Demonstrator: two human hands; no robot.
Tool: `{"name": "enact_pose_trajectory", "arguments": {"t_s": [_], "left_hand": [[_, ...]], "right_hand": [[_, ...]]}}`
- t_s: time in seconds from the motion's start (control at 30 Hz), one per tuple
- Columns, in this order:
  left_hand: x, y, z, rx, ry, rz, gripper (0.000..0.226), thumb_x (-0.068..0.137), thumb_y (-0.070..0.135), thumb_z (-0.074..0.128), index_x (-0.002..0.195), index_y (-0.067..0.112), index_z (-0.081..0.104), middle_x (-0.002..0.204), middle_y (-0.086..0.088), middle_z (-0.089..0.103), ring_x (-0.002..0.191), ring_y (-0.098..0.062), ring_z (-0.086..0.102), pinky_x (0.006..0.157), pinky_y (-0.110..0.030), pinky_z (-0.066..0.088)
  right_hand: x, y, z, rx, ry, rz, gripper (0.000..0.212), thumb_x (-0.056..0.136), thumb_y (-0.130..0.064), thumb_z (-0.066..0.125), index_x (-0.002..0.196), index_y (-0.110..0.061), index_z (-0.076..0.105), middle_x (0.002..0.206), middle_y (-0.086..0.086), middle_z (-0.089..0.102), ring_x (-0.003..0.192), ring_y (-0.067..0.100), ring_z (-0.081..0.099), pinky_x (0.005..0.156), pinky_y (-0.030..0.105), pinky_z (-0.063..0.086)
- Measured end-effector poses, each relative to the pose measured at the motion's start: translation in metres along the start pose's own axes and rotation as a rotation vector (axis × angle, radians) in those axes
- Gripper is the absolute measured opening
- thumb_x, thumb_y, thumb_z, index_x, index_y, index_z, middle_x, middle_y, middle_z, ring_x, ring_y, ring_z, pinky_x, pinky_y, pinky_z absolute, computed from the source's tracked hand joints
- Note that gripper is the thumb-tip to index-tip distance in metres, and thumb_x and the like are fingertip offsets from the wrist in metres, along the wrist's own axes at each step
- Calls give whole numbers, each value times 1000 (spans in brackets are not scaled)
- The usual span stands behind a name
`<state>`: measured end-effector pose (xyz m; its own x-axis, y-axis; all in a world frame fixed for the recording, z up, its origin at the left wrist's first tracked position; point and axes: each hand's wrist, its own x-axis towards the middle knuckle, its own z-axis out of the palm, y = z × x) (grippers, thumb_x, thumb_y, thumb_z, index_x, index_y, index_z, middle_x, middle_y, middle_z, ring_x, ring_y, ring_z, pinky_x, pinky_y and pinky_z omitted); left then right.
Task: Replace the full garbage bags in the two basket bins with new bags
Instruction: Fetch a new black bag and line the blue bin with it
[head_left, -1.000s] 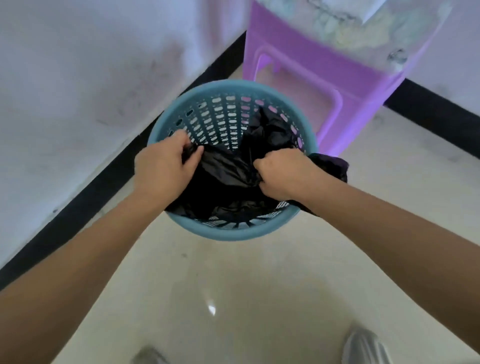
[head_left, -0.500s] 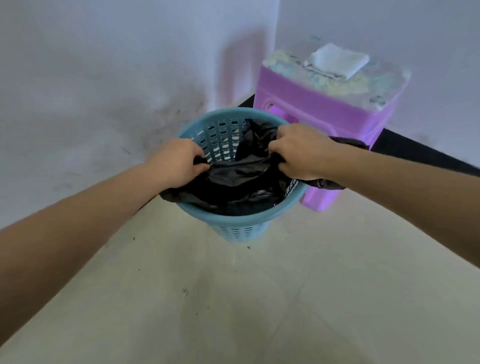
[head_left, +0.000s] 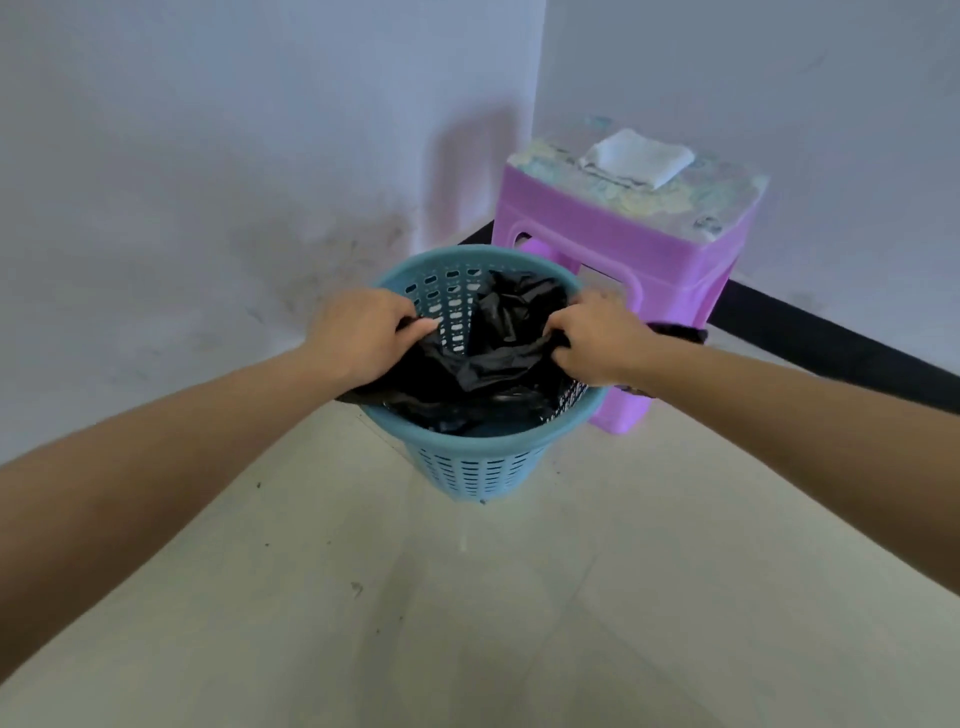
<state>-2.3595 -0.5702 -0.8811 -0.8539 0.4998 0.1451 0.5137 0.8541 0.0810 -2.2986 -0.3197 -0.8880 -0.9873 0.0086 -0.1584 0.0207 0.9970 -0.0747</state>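
Observation:
A blue plastic basket bin with slotted walls stands on the floor near the corner of the room. A black garbage bag lies crumpled inside it, its edge draped over the near-left and right rim. My left hand grips the bag's edge at the bin's left rim. My right hand grips the bag's edge at the right rim, and a flap of bag hangs outside past my wrist. The bag's mouth is stretched between both hands.
A purple plastic stool stands right behind the bin, with a folded white cloth on its patterned top. White walls with a black skirting meet in the corner. Pale tiled floor stretches toward me.
The camera view has risen from looking straight down into the bin to a flatter view. Both hands keep hold of the bag and have spread its edge toward opposite sides of the rim.

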Motion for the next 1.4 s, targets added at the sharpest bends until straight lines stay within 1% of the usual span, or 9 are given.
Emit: {"name": "enact_pose_trajectory", "arguments": {"t_s": [0.13, 0.4, 0.53, 0.7, 0.83, 0.97, 1.07, 1.2, 1.4], "left_hand": [[8, 11, -2, -109, 10, -47, 48, 96, 54, 47, 74, 15, 62, 63, 0, 56, 65, -27, 55, 56, -34, 37], [8, 18, 8, -135, -13, -33, 64, 89, 69, 43, 69, 9, 57, 56, -2, 53, 56, -26, 53, 54, -38, 40], [9, 13, -1, -168, -135, -52, 69, 77, 77, 48, 66, 9, 46, 57, -4, 46, 53, -23, 44, 51, -36, 31], [6, 1, -3, -308, -231, -28, 51, 71, 57, 77, 89, 13, 58, 76, 6, 59, 72, -15, 54, 59, -24, 39], [13, -11, -8, -124, -367, 26, 35, 75, 32, 83, 100, 13, 68, 92, 0, 64, 89, -24, 60, 68, -29, 38], [28, -28, -21, -125, -239, -64, 20, 88, 20, 70, 106, 14, 75, 98, -11, 72, 91, -28, 64, 70, -25, 43], [37, -47, -28, -376, -210, -190, 20, 91, 28, 64, 91, 9, 72, 80, -13, 68, 66, -22, 59, 53, -23, 43], [43, -72, -28, -678, -176, -365, 26, 90, 37, 66, 87, 12, 71, 72, -6, 65, 64, -20, 58, 59, -27, 44], [40, -104, -14, -867, -168, -510, 28, 79, 39, 78, 88, 13, 73, 76, -4, 67, 65, -15, 61, 60, -23, 48]], "right_hand": [[-18, 9, -2, 14, 142, -57, 19, 83, -23, 54, 94, -16, 68, 87, 5, 70, 89, 32, 61, 76, 40, 53], [-27, 10, -34, 86, 15, -202, 24, 87, -44, 69, 107, -31, 70, 92, -11, 61, 93, 17, 59, 61, 24, 36], [-8, -7, -24, -295, 137, -249, 27, 91, -37, 55, 103, -17, 68, 101, 5, 57, 90, 27, 58, 68, 36, 51], [13, -58, 6, -234, -399, -278, 40, 94, -18, 39, 131, -12, 54, 131, 13, 53, 117, 35, 54, 96, 42, 48], [21, -74, 34, -216, -732, -233, 43, 98, -20, 43, 139, -10, 50, 138, 11, 53, 121, 32, 52, 97, 40, 45], [25, -67, 37, 8, -488, -327, 38, 99, -41, 50, 118, -11, 61, 109, 8, 59, 104, 30, 56, 88, 33, 45], [25, -53, 25, 159, -170, -426, 20, 91, -23, 58, 102, -9, 66, 106, 10, 62, 101, 30, 60, 91, 36, 48], [31, -20, 0, 398, 210, -100, 24, 88, -17, 58, 111, -20, 64, 109, 3, 70, 105, 23, 63, 88, 31, 47], [51, 4, -16, 57, 261, 52, 30, 83, -32, 61, 113, -29, 63, 109, 4, 69, 104, 32, 62, 81, 38, 48]]}}
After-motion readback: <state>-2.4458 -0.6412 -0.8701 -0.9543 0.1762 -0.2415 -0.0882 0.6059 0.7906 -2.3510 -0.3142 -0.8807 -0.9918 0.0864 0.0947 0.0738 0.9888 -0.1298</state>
